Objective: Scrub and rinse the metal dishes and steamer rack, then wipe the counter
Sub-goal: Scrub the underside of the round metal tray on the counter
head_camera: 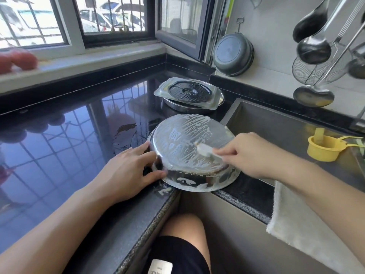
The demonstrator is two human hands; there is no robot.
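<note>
A round metal dish (177,139) lies upside down on the black counter (59,135) by the sink's left edge, its bottom streaked with white soap foam. My left hand (128,171) grips its left rim, thumb against the side wall. My right hand (246,153) holds a small white brush (205,149) whose head rests on the dish's bottom. Behind it, a perforated steamer rack (189,91) sits on a rectangular metal tray over another round metal dish (197,109).
The steel sink (276,123) is to the right, with a yellow cup (325,148) on its rim and a white cloth (296,224) hanging over its front edge. Ladles, a strainer and a pan (233,54) hang on the wall. Red fruit (17,60) lies on the windowsill.
</note>
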